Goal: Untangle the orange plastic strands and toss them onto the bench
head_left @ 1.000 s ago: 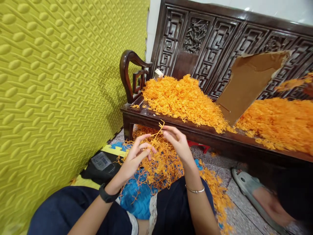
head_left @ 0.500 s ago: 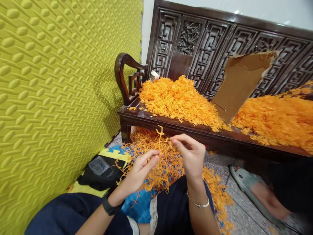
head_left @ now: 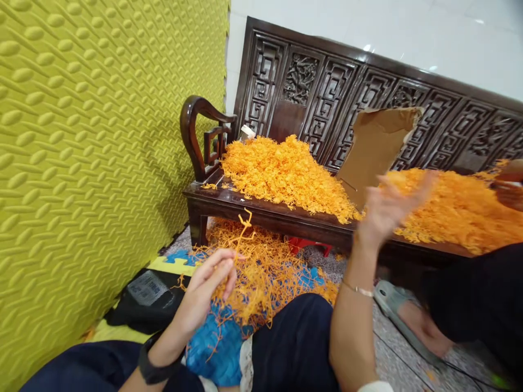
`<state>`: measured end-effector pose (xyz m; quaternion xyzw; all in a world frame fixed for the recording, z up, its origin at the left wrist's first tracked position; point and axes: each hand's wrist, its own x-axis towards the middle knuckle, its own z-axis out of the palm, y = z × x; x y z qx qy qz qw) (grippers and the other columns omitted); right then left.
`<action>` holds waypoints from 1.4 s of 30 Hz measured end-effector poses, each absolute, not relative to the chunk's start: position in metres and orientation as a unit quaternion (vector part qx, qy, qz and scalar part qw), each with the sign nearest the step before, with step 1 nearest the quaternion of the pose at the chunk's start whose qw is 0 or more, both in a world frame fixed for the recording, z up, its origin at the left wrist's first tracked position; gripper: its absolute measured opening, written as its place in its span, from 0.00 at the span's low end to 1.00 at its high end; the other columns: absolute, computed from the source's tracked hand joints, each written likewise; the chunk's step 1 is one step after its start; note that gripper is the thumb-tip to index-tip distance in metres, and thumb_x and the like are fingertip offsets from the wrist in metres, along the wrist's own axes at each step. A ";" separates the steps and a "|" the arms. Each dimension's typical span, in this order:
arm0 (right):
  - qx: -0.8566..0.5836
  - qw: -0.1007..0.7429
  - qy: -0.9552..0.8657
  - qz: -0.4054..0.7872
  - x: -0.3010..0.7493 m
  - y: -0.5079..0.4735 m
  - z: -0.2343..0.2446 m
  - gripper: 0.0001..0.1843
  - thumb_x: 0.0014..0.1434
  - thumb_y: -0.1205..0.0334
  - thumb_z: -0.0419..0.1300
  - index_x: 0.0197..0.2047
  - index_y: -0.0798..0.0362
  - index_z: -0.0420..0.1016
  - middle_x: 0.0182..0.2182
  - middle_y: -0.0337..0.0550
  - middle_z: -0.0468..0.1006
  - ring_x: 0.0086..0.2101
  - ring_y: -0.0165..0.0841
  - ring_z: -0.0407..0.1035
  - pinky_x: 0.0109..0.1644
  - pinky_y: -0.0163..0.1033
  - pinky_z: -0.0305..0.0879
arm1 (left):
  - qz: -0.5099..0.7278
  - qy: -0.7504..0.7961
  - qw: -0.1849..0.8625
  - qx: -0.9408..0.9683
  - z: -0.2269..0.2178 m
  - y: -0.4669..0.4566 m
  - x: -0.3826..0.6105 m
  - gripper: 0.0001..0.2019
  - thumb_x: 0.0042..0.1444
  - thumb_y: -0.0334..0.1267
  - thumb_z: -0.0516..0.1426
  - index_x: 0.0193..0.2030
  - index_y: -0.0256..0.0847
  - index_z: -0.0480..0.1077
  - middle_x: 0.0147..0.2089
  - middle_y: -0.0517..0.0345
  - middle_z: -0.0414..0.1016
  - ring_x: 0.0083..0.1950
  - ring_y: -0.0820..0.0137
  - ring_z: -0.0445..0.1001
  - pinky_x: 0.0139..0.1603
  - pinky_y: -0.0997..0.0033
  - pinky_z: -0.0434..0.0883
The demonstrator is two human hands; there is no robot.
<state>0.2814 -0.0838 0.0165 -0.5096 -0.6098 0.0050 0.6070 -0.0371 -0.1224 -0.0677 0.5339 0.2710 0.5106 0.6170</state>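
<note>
My left hand [head_left: 214,275] pinches a thin orange branched plastic stem [head_left: 244,231], which sticks up above the fingertips. Below it, a tangle of similar orange stems [head_left: 261,283] spreads over the floor and a blue mat. My right hand [head_left: 390,209] is raised over the front of the bench, blurred by motion, with its fingers spread. Behind its fingers lies the right heap of small orange pieces [head_left: 453,209]. Another heap of orange pieces [head_left: 281,174] covers the bench's left part.
A dark carved wooden bench [head_left: 261,209] runs across the view. A cardboard sheet [head_left: 373,144] stands between the heaps. Yellow foam matting [head_left: 102,136] rises at left, near a black bag [head_left: 147,296]. At right are another person's hand [head_left: 510,185] and slippered foot [head_left: 408,318].
My right hand has left the stem, moving right and up towards the right heap, its fingers opening. My left hand keeps the stem, slightly lower and further left in view.
</note>
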 end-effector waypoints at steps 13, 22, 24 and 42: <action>-0.457 0.591 -0.606 0.273 0.177 -0.084 -0.042 0.13 0.56 0.54 0.61 0.37 0.55 0.78 0.34 0.47 0.80 0.33 0.34 0.75 0.41 0.42 0.71 | 0.553 0.217 0.670 0.446 -0.063 -0.112 -0.038 0.18 0.58 0.42 0.52 0.52 0.35 0.62 0.30 0.57 0.75 0.33 0.67 0.73 0.40 0.66 0.66; -0.378 0.402 -0.833 0.038 0.115 -0.126 -0.033 0.18 0.59 0.59 0.60 0.53 0.49 0.71 0.43 0.47 0.71 0.44 0.36 0.66 0.48 0.43 0.65 | 0.535 0.198 0.679 0.462 -0.068 -0.116 -0.035 0.30 0.57 0.57 0.51 0.62 0.43 0.58 0.54 0.50 0.72 0.54 0.62 0.69 0.56 0.62 0.62; -0.389 0.398 -0.831 0.003 0.113 -0.123 -0.038 0.11 0.62 0.61 0.56 0.47 0.52 0.72 0.39 0.48 0.72 0.42 0.36 0.66 0.46 0.43 0.64 | 0.531 0.223 0.671 0.467 -0.070 -0.115 -0.035 0.30 0.57 0.57 0.51 0.61 0.43 0.59 0.52 0.51 0.73 0.52 0.63 0.70 0.55 0.63 0.63; -0.377 0.663 -0.545 0.348 0.143 -0.130 -0.026 0.06 0.50 0.64 0.63 0.26 0.53 0.69 0.26 0.39 0.72 0.25 0.27 0.64 0.28 0.32 0.62 | 0.449 0.318 0.520 0.653 -0.066 -0.137 -0.031 0.12 0.59 0.45 0.55 0.32 0.39 0.71 0.25 0.63 0.64 0.26 0.74 0.59 0.26 0.75 0.55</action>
